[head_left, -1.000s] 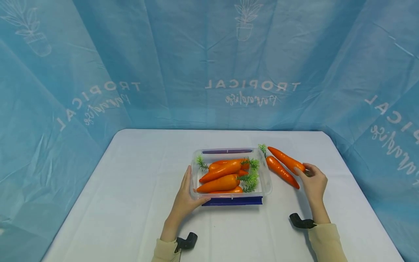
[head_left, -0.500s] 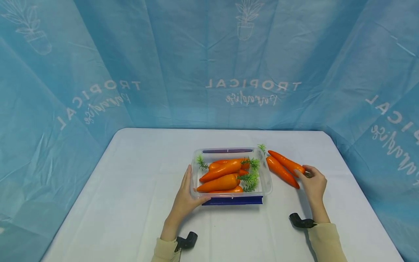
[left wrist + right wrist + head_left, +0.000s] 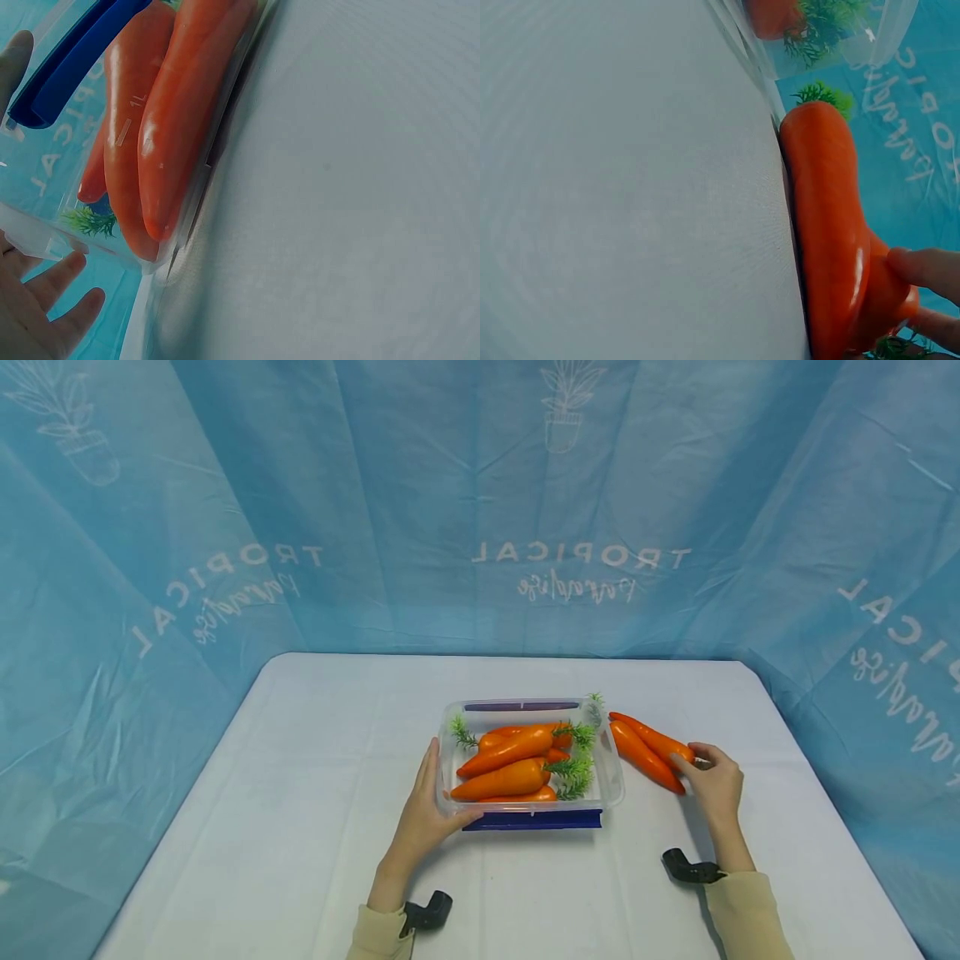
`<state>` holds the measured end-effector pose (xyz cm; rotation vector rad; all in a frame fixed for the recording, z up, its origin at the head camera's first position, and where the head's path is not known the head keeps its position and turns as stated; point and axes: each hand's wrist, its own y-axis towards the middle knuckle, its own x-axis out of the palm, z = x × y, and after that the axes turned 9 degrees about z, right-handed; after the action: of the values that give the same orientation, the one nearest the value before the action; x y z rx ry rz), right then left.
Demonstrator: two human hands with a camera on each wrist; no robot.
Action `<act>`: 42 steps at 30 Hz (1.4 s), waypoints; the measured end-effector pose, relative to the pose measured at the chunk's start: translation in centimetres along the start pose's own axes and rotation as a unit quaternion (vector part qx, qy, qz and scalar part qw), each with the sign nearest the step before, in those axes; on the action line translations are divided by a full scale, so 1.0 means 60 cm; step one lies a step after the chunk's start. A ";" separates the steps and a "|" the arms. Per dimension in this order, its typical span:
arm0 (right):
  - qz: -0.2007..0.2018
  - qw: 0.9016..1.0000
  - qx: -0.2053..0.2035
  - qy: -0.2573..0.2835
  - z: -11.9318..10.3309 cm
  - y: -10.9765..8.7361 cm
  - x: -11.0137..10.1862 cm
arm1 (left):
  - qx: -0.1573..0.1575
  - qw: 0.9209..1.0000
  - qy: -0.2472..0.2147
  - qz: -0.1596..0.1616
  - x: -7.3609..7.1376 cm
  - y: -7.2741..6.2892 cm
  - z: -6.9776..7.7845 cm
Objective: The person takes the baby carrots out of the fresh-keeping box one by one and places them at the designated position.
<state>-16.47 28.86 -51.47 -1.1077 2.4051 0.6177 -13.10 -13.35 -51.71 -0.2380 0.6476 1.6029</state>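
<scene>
A clear plastic box (image 3: 525,807) holds several orange carrots (image 3: 498,782) with green tops. My left hand (image 3: 426,810) is at its front left corner, fingers along the left side and thumb by the front blue latch (image 3: 532,820). In the left wrist view those fingers (image 3: 64,277) are spread beside the box end. To the right of the box, my right hand (image 3: 716,777) pinches a carrot (image 3: 656,741) near its leafy end, its tip pointing toward the box. Against it lies a second carrot (image 3: 643,758), whose leaves show behind the box's right wall.
A white cloth (image 3: 337,735) covers the table. Blue printed sheeting (image 3: 480,510) hangs behind and on both sides. Another blue latch (image 3: 521,706) hangs at the box's back. A black wrist camera (image 3: 429,912) is worn on the left wrist and another camera (image 3: 692,867) on the right.
The pinched carrot has moved down and slightly left, coming against the carrot beside it. My right hand moved with it. The box and my left hand have stayed in place.
</scene>
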 end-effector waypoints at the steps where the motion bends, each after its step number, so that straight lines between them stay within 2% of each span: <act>1: -0.002 1.000 0.001 0.000 0.000 0.000 0.000 | 0.000 1.000 0.001 0.000 0.000 0.000 0.000; 13: -0.042 0.999 0.025 -0.018 -0.004 -0.001 -0.007 | -0.001 1.000 0.001 0.000 -0.001 -0.001 0.005; 18: -0.026 0.999 0.020 -0.029 -0.009 -0.002 -0.007 | 0.006 1.000 0.002 0.001 0.000 0.000 0.003; 21: -0.010 1.000 0.013 -0.016 -0.012 -0.001 -0.008 | 0.011 1.000 0.004 0.003 0.001 0.001 0.001; 28: -0.003 1.000 0.014 0.014 -0.029 0.000 -0.016 | 0.007 1.000 0.000 0.003 -0.001 -0.001 0.002; 33: 0.011 1.000 -0.008 0.020 -0.047 -0.006 -0.020 | 0.001 1.000 0.001 0.001 0.000 -0.001 0.000; 38: 0.027 0.998 -0.036 0.054 -0.063 -0.012 -0.011 | -0.005 1.000 0.004 0.001 0.001 -0.002 -0.002; 42: 0.017 0.996 -0.055 0.070 -0.086 -0.018 -0.004 | -0.005 1.000 0.004 0.002 0.001 -0.001 -0.002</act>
<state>-16.45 25.50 -47.37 -1.1925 2.5401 0.7147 -13.09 -13.34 -51.84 -0.2508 0.6474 1.6093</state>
